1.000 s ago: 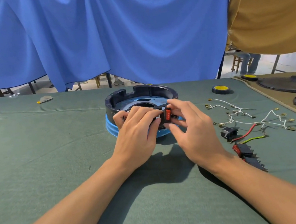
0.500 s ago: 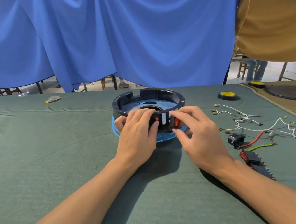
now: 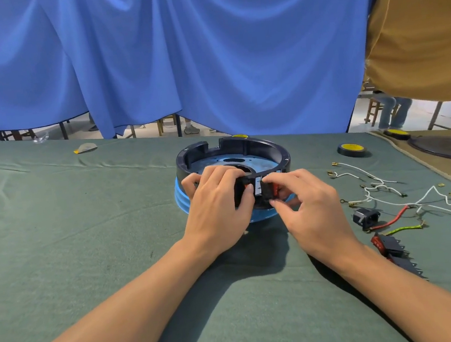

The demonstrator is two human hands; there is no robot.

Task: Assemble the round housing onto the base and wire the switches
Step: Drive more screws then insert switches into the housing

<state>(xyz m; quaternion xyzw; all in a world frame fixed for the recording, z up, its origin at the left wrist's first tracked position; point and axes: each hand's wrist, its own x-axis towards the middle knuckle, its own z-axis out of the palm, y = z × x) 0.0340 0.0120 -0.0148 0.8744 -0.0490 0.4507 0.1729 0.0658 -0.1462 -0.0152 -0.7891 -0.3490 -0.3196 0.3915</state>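
Observation:
A round black housing [image 3: 270,150] sits on a blue base [image 3: 181,201] in the middle of the green table. My left hand [image 3: 218,212] grips the housing's near wall, fingers curled over the rim, the thumb beside a red switch [image 3: 249,188] set in the wall. My right hand [image 3: 310,211] pinches a second red rocker switch [image 3: 274,188] at the wall just to the right of the first. Between the two switches a small white label shows. The lower front of the housing is hidden by both hands.
Right of the housing lie white wires with terminals [image 3: 378,188], a red wire [image 3: 394,219], a green-yellow wire [image 3: 404,229], a black socket [image 3: 366,216] and more black switches [image 3: 389,245]. A yellow-topped tape roll [image 3: 352,149] sits behind them. Dark round covers [image 3: 444,143] lie far right. Blue curtain behind.
My right hand's fingers have closed in tighter on the red switch at the housing wall. My left hand keeps its grip. The camera view has shifted slightly.

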